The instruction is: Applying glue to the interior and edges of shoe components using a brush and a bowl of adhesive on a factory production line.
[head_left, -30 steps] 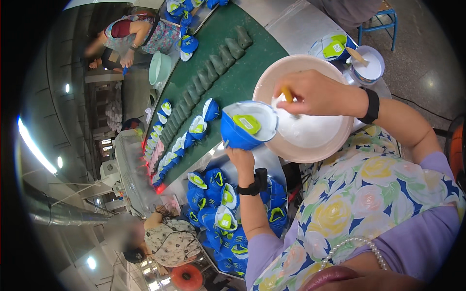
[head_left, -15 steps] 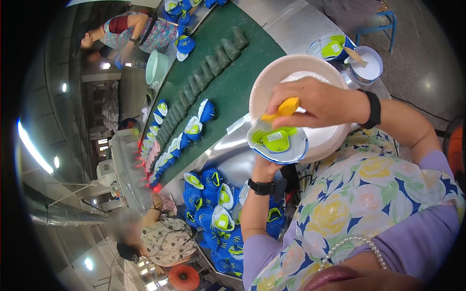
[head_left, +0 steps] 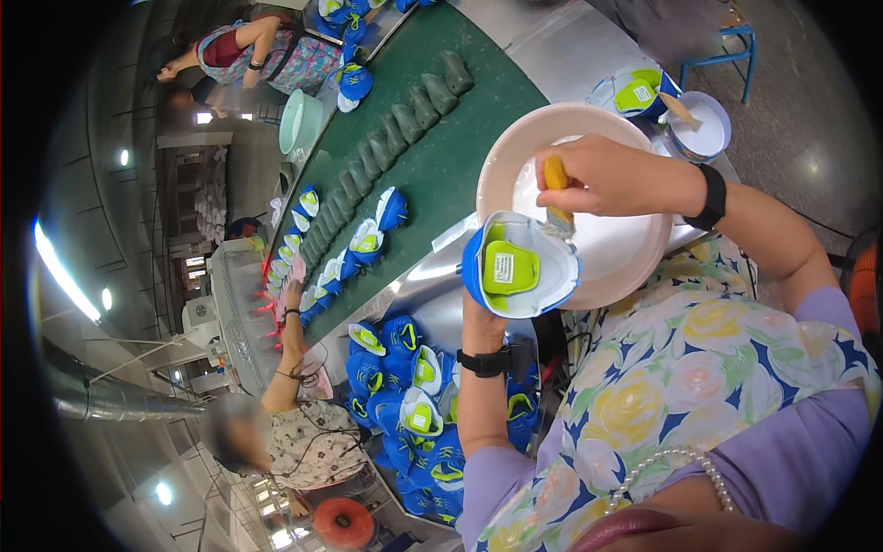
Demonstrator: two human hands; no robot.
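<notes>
Factory floor, assembly line setting.
Long green conveyor belt (head_left: 432, 175) with metal edging; grey concrete floor (head_left: 800, 110); blue stool (head_left: 727, 51) at upper right; round ceiling lamps (head_left: 108, 298); silver ventilation duct (head_left: 101, 400); orange fan (head_left: 342, 523) at the bottom.

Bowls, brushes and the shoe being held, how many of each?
Bowls: 3 (pink basin, small white bowl, mint green basin)
Brushes: 2 (yellow-handled brush in right hand, wooden-handled brush in that bowl)
Blue shoe upper in left hand: 1
Total: 6
</notes>
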